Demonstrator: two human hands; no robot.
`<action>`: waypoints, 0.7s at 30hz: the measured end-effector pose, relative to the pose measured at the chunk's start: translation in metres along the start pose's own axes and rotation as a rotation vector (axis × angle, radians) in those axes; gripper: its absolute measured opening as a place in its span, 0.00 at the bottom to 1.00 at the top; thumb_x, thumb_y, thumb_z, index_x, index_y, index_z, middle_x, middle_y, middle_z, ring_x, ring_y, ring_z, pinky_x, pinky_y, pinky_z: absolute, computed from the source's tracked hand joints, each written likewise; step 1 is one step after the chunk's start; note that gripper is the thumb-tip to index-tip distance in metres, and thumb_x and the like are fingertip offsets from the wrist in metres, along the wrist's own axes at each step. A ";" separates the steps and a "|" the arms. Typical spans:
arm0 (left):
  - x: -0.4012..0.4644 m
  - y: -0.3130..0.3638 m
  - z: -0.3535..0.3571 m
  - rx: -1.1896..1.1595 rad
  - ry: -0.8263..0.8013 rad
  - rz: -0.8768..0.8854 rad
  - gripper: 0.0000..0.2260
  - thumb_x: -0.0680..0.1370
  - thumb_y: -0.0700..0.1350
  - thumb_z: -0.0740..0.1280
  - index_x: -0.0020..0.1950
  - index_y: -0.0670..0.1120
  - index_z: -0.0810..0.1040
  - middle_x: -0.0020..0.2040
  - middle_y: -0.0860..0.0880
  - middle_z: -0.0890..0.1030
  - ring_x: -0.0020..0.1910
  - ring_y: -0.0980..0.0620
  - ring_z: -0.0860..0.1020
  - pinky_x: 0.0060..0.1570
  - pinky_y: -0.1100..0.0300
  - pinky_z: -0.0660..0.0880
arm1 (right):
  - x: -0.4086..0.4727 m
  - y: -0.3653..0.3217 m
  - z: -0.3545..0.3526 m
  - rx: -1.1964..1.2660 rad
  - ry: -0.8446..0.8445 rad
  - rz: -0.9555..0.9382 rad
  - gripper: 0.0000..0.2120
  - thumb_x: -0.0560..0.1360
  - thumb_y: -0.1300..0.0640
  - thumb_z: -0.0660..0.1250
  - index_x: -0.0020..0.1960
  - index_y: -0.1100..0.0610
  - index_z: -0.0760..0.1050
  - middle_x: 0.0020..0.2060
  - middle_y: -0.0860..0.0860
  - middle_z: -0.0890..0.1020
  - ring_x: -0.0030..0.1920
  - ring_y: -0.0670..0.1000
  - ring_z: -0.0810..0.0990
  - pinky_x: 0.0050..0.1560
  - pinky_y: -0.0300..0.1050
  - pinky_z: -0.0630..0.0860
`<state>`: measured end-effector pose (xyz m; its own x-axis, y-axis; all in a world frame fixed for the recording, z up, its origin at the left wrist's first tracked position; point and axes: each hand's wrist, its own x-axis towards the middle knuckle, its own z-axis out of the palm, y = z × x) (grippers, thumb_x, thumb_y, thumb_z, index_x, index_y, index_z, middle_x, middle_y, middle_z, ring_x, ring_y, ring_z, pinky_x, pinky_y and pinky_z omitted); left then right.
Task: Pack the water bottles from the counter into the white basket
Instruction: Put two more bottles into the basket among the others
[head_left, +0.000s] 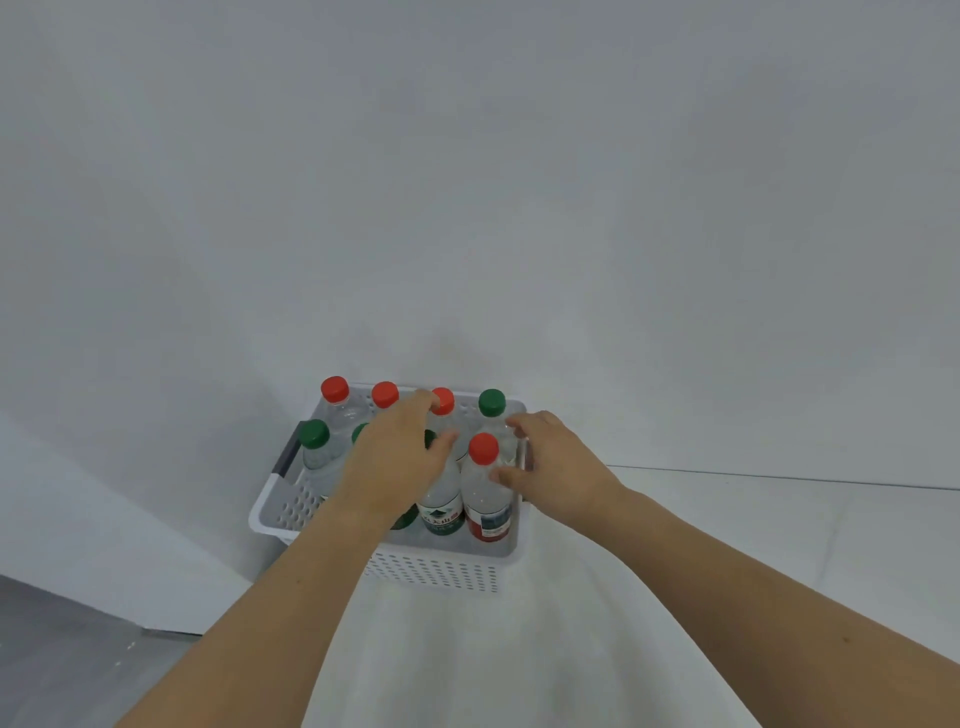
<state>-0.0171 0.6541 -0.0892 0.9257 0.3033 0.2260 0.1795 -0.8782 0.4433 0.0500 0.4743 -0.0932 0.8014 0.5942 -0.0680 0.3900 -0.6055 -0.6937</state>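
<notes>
The white perforated basket (436, 569) stands on the white counter against the wall. Several clear water bottles stand upright inside it, some with red caps (334, 388), some with green caps (491, 402). My left hand (395, 462) lies over the middle of the basket, fingers curled around the top of a green-labelled bottle (441, 514) whose green cap barely shows under the thumb. My right hand (558, 465) grips the neck of the front-right bottle with a red cap (483, 448) and a red label, thumb in front, fingers behind.
A plain white wall rises right behind the basket. The basket has a grey handle (289, 457) on its left end. White counter surface (753, 525) stretches to the right and toward me. At the lower left the counter ends above a grey floor (62, 654).
</notes>
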 end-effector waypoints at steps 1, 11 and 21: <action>-0.001 0.010 -0.004 0.019 0.030 0.017 0.13 0.78 0.53 0.66 0.60 0.50 0.73 0.46 0.56 0.79 0.41 0.57 0.78 0.38 0.66 0.72 | -0.005 0.001 -0.010 -0.008 0.022 -0.008 0.29 0.72 0.46 0.70 0.69 0.50 0.65 0.64 0.49 0.71 0.58 0.50 0.75 0.57 0.43 0.72; -0.033 0.177 0.007 0.115 0.078 0.094 0.21 0.81 0.49 0.60 0.71 0.43 0.66 0.71 0.45 0.69 0.69 0.47 0.68 0.62 0.53 0.70 | -0.098 0.054 -0.146 -0.117 0.161 -0.122 0.32 0.76 0.49 0.66 0.75 0.53 0.56 0.75 0.48 0.61 0.73 0.49 0.59 0.71 0.43 0.57; -0.064 0.308 0.047 0.094 0.036 0.104 0.22 0.81 0.49 0.60 0.73 0.42 0.64 0.73 0.45 0.67 0.72 0.47 0.64 0.67 0.53 0.65 | -0.187 0.130 -0.255 -0.179 0.183 -0.089 0.29 0.78 0.53 0.64 0.75 0.55 0.58 0.74 0.50 0.62 0.73 0.50 0.61 0.71 0.45 0.59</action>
<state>-0.0058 0.3469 -0.0076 0.9288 0.2201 0.2980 0.1149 -0.9359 0.3331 0.0668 0.1496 0.0121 0.8230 0.5530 0.1296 0.5232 -0.6492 -0.5521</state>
